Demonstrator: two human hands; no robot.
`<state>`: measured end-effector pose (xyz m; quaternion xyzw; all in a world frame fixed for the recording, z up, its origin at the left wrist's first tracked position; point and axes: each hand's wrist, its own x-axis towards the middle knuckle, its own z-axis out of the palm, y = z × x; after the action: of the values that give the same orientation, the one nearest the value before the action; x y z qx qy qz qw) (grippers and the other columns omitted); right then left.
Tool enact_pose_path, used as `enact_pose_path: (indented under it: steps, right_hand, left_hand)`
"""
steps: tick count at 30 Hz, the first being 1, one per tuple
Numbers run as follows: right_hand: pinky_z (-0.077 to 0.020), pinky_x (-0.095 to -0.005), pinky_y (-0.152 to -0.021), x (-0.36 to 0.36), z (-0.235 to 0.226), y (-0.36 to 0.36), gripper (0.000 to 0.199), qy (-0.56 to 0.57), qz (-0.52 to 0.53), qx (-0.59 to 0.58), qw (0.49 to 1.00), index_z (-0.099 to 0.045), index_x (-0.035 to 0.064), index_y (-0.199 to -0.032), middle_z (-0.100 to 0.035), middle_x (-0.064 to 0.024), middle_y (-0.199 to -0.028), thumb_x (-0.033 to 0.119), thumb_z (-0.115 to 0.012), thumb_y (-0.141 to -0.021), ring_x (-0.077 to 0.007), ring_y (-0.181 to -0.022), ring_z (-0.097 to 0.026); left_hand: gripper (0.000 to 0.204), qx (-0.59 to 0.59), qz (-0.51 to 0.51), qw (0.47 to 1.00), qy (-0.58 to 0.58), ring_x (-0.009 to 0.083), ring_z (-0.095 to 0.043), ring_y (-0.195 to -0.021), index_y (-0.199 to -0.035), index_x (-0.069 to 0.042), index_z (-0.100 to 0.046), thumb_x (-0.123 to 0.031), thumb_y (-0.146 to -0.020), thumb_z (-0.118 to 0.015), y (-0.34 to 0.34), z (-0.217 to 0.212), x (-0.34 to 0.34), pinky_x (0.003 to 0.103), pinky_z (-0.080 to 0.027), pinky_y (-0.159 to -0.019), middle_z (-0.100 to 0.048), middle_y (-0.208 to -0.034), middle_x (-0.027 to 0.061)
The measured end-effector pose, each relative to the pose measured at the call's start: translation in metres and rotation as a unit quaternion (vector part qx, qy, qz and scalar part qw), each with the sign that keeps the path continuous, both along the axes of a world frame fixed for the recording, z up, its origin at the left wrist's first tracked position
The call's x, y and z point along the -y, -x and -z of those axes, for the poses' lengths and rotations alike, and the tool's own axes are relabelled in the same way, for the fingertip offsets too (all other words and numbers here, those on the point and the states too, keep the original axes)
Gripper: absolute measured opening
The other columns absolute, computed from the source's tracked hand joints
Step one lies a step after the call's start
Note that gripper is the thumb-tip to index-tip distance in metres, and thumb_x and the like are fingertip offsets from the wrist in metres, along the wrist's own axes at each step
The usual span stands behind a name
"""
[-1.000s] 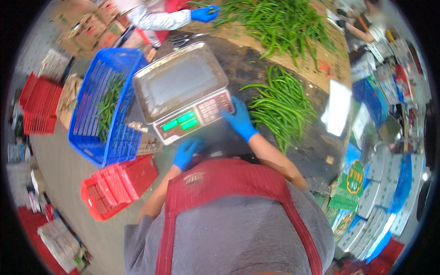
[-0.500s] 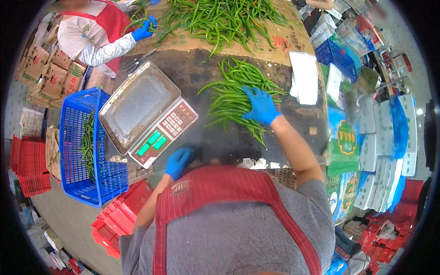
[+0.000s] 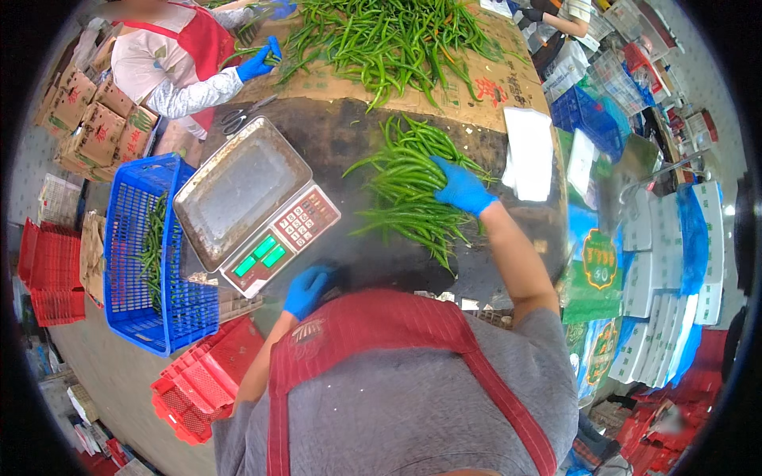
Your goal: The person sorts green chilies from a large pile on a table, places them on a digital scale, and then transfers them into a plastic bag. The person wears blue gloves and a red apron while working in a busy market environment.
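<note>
In blue gloves, my right hand (image 3: 462, 187) lies over a loose pile of long green chili peppers (image 3: 401, 182) on the dark tabletop, its fingers curled round a bunch of them. The fingertips are partly hidden among the peppers. My left hand (image 3: 308, 290), also gloved, rests at the table's near edge close to my apron, fingers loosely stretched out and holding nothing that shows. Just beyond it stands a weighing scale (image 3: 290, 232) with lit green displays and a bare metal pan (image 3: 242, 190).
A blue basket (image 3: 163, 337) with some peppers stands left of the scale. Scissors (image 3: 238, 119) lie behind the pan. A larger chili heap (image 3: 389, 47) covers cardboard at the back, where a gloved co-worker (image 3: 178, 55) handles peppers. White sheets (image 3: 528, 155) lie at right.
My right hand has gone from spread fingers on the pile to curled fingers round a bunch, shifting slightly right. My left hand stays near the table edge. The view has tilted a little.
</note>
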<state>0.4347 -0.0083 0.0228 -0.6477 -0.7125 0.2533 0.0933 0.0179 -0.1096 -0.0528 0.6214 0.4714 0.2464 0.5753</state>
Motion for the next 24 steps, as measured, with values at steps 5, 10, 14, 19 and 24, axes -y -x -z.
enact_pose_path:
  steps: [5,10,14,19,24]
  right_hand:
    - [-0.0413,-0.0354,-0.095,0.002,-0.005,-0.026,0.07,0.013,0.068,-0.252,0.965,-0.04,0.0001,-0.135,-0.056,-0.0177,-0.123,0.02,-0.07,-0.074,-0.0242,-0.112,-0.054]
    - [-0.045,-0.0324,-0.089,0.013,-0.025,-0.042,0.056,0.116,0.117,-0.423,0.891,-0.047,-0.0002,-0.129,-0.059,-0.0122,-0.116,0.017,-0.066,-0.079,-0.0183,-0.1,-0.057]
    - [-0.0485,-0.0345,-0.086,0.029,-0.025,-0.045,0.055,0.117,0.124,-0.6,0.781,-0.047,0.0005,-0.13,-0.061,-0.0146,-0.114,0.017,-0.063,-0.08,-0.0226,-0.098,-0.06]
    - [-0.0537,-0.0342,-0.076,0.049,-0.023,-0.021,0.056,0.167,0.139,-0.759,0.614,-0.043,0.0017,-0.132,-0.06,-0.0209,-0.113,0.018,-0.06,-0.081,-0.025,-0.087,-0.063]
    - [-0.0547,-0.0329,-0.076,0.055,-0.02,0.012,0.051,0.24,0.123,-0.827,0.494,-0.046,0.0038,-0.131,-0.06,-0.0214,-0.114,0.019,-0.056,-0.084,-0.0244,-0.086,-0.064]
  left_hand:
    - [0.026,0.011,-0.01,1.0,0.024,0.0203,-0.059,-0.099,-0.109,0.0,-0.062,-0.016,-0.094,-0.049,-0.002,0.001,0.006,0.032,-0.046,-0.087,-0.063,-0.107,0.0129]
    - [0.024,0.044,-0.027,0.997,0.059,0.02,-0.059,-0.1,-0.109,0.0,-0.062,-0.014,-0.094,-0.05,-0.001,0.015,0.008,0.032,-0.045,-0.088,-0.063,-0.108,0.0127]
    - [0.024,0.032,-0.017,0.998,0.046,0.0185,-0.059,-0.099,-0.109,0.0,-0.062,-0.014,-0.094,-0.051,0.006,0.035,0.007,0.031,-0.046,-0.088,-0.064,-0.107,0.0113]
    - [0.023,0.068,-0.023,0.994,0.085,0.0168,-0.058,-0.098,-0.109,-0.001,-0.063,-0.014,-0.094,-0.051,0.006,0.039,0.008,0.03,-0.046,-0.088,-0.064,-0.107,0.0093]
    - [0.024,0.06,-0.022,0.994,0.088,0.0165,-0.058,-0.099,-0.11,-0.001,-0.062,-0.015,-0.094,-0.052,0.006,0.032,0.008,0.03,-0.045,-0.088,-0.064,-0.107,0.0095]
